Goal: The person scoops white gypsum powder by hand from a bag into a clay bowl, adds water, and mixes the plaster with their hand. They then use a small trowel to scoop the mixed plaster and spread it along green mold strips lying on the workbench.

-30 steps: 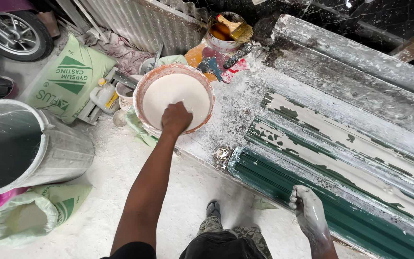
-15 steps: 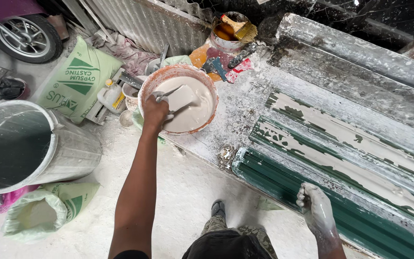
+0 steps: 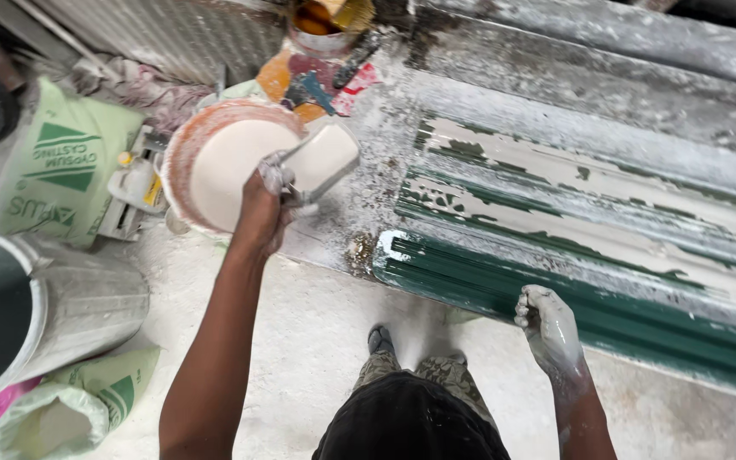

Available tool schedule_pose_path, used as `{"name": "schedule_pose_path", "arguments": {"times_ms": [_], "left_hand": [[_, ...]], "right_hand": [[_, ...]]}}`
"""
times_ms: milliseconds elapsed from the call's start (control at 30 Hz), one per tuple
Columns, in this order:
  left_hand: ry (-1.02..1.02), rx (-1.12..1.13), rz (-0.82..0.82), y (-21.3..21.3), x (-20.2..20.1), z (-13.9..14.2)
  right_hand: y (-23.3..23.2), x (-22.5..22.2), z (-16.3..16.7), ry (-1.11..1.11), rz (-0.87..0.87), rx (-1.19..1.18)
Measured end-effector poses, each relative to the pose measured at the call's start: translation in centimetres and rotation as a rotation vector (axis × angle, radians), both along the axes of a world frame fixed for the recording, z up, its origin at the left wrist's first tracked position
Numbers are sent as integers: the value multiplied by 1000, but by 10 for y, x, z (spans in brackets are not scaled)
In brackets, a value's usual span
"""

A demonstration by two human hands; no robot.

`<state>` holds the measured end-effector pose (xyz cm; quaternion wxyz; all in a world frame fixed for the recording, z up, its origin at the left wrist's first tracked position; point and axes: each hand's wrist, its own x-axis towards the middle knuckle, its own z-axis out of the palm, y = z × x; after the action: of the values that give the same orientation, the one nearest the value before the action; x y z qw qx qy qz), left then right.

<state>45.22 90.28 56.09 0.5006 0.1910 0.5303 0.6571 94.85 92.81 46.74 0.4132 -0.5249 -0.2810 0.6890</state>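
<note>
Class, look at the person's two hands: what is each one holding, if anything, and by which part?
The left hand grips a plaster-loaded scraper by its handle. The right hand holds nothing; it rests on the green moulded panel.

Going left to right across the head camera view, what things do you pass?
Metal bucket → green sack → bowl of white plaster → left hand holding a loaded scraper → right hand on the green moulding.

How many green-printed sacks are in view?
2: one green-and-white printed sack lies flat at upper left beside the plaster bowl; one open green sack slumps at lower left below the metal drum. Others may be hidden.
</note>
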Motion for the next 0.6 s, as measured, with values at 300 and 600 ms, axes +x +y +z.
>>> {"name": "schedule_pose_path", "arguments": {"times_ms": [300,600], "left_hand": [[-155,-78,-203,5,118,-104],[106,-138,-264,5,127,-191]], "right_hand": [[-27,45,6,-19,-154,-15],[-51,73,10,-22,-226,-25]]}}
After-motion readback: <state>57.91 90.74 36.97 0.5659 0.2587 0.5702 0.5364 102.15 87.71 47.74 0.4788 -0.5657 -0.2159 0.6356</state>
